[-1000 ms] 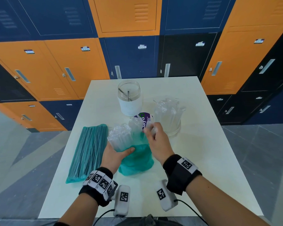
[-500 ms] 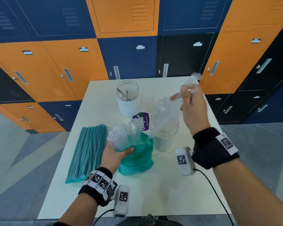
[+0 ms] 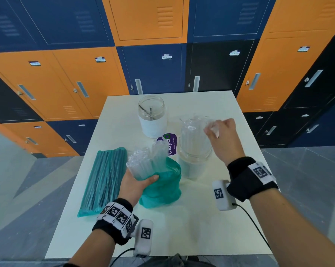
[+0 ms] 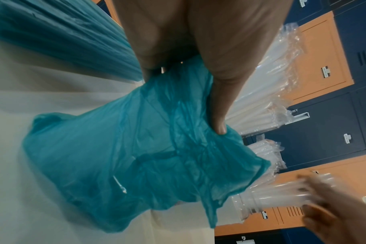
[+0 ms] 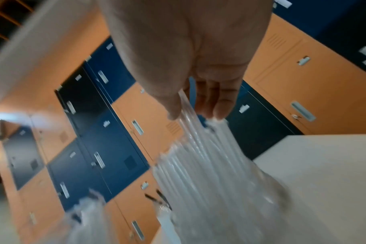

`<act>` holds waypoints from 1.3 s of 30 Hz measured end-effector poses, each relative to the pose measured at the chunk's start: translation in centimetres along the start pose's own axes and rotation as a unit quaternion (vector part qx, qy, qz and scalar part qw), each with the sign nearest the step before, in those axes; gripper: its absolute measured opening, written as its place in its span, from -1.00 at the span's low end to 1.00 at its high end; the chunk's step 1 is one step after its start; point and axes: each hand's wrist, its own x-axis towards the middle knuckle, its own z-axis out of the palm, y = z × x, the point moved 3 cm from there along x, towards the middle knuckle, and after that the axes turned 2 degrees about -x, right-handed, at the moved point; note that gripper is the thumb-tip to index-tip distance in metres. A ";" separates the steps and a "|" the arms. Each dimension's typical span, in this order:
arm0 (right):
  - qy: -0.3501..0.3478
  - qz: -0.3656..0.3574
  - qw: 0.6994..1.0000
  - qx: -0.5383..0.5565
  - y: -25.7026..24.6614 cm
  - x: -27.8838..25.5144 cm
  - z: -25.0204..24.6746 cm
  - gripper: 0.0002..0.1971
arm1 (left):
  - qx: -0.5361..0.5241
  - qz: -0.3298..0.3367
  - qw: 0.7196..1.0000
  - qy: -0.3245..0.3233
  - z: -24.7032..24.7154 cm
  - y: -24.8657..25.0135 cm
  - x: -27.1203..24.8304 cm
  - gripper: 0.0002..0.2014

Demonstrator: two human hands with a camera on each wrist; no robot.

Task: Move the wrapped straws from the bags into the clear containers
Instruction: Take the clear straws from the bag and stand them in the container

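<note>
An open teal bag (image 3: 161, 185) stands near the middle of the table, with a bunch of clear-wrapped straws (image 3: 146, 160) sticking out of its top. My left hand (image 3: 137, 185) grips the bag and the straws from the left; its thumb (image 4: 218, 122) presses the teal plastic. To the right stands a clear jar (image 3: 194, 151) packed with wrapped straws. My right hand (image 3: 218, 130) is at the jar's top right and pinches a wrapped straw (image 5: 188, 112) between thumb and fingers, its lower end among the straws in the jar.
A sealed teal bag of straws (image 3: 104, 180) lies flat at the left of the white table (image 3: 211, 228). A second jar with a white band (image 3: 152, 116) stands at the back. A purple packet (image 3: 169, 143) lies between the jars. Lockers fill the wall behind.
My right hand took a wrapped straw from the teal bag, lifted it high over the jar, and has come down with it to the jar's top. The left hand has stayed on the bag.
</note>
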 end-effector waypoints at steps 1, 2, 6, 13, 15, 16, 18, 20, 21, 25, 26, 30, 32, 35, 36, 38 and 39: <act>0.000 0.010 1.000 -0.022 0.8 -0.4 0.8 -0.81 | -0.002 -0.001 1.000 0.000 0.0 0.0 0.0 -0.33; 0.003 0.015 0.999 -0.045 1.4 -0.8 1.4 -0.80 | -0.003 -0.002 1.000 0.000 0.0 0.0 0.0 -0.34; 0.006 0.030 0.997 -0.069 1.5 -1.5 2.1 -0.70 | -0.005 -0.001 1.000 -0.001 0.1 -0.1 0.1 -0.33; 0.008 0.004 1.000 -0.026 1.4 -1.9 2.6 -0.72 | -0.008 -0.008 1.000 -0.001 0.0 -0.2 0.1 -0.30; 0.006 0.011 0.999 -0.031 1.4 -1.9 2.5 -0.70 | -0.010 -0.009 1.000 0.001 -0.1 -0.4 0.2 -0.28; 0.013 0.012 0.999 -0.037 1.2 -2.0 2.4 -0.69 | -0.011 -0.011 1.000 0.002 -0.1 -0.4 0.2 -0.28; 0.055 0.010 0.998 -0.032 0.4 -2.4 2.1 -0.63 | -0.012 -0.012 1.000 0.001 -0.2 -0.5 0.2 -0.29; 0.110 -0.015 0.994 0.013 -0.9 -3.1 2.1 -0.62 | -0.009 -0.011 1.000 0.001 -0.2 -0.5 0.2 -0.30; 0.120 -0.041 0.991 0.034 -1.6 -3.5 2.3 -0.67 | -0.011 -0.012 1.000 0.002 -0.2 -0.6 0.3 -0.29; 0.033 -0.104 0.992 0.067 -3.6 -4.9 5.0 -0.90 | -0.006 -0.009 1.000 -0.002 -0.2 -0.4 0.3 -0.33; 0.006 -0.095 0.993 0.076 -3.7 -5.0 5.8 -0.90 | -0.006 -0.007 1.000 -0.004 -0.2 -0.4 0.3 -0.33; -0.143 -0.036 0.987 0.063 -3.6 -4.9 8.8 -0.60 | -0.006 -0.002 1.000 -0.010 -0.3 -0.4 0.3 -0.33; -0.198 -0.037 0.979 0.043 -3.6 -5.0 9.6 -0.49 | -0.011 -0.004 1.000 -0.014 -0.3 -0.5 0.4 -0.32; -0.218 -0.048 0.973 0.065 -3.9 -5.1 10.1 -0.53 | -0.012 -0.003 1.000 -0.015 -0.4 -0.7 0.4 -0.29; -0.219 -0.047 0.972 0.076 -4.0 -5.0 10.1 -0.57 | -0.010 -0.003 1.000 -0.015 -0.4 -0.7 0.5 -0.29; -0.214 -0.045 0.972 0.091 -4.2 -5.1 10.3 -0.72 | -0.008 -0.005 1.000 -0.015 -0.4 -0.7 0.5 -0.30; -0.210 -0.043 0.971 0.101 -4.3 -5.2 10.3 -0.80 | -0.006 -0.004 1.000 -0.014 -0.4 -0.7 0.6 -0.30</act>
